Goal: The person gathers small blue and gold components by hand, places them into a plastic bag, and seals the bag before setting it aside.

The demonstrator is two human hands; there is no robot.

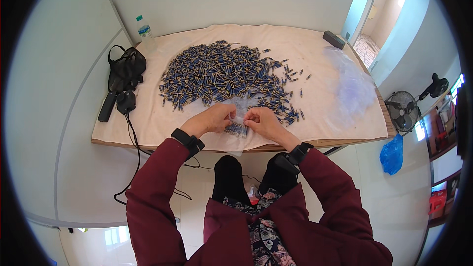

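A clear plastic bag (238,144) lies at the table's front edge, its lower end hanging over. Several small blue cylinders with gold-coloured ends show through it. From the left, my left hand (216,119) pinches the bag's upper part between thumb and fingers. Opposite it, a short gap away, my right hand (267,125) pinches the other side. Just beyond my hands spreads a large heap of the same blue-and-gold cylinders (217,71), with loose ones scattered to its right. More crumpled clear film sits between my hands and the heap.
A cream cloth (322,123) covers the table. Clear plastic bags (352,88) lie at right, a dark box (334,39) behind them. On the left are a black pouch (127,66), a black device with cables (126,102) and a bottle (144,30). A fan (402,111) stands off the right edge.
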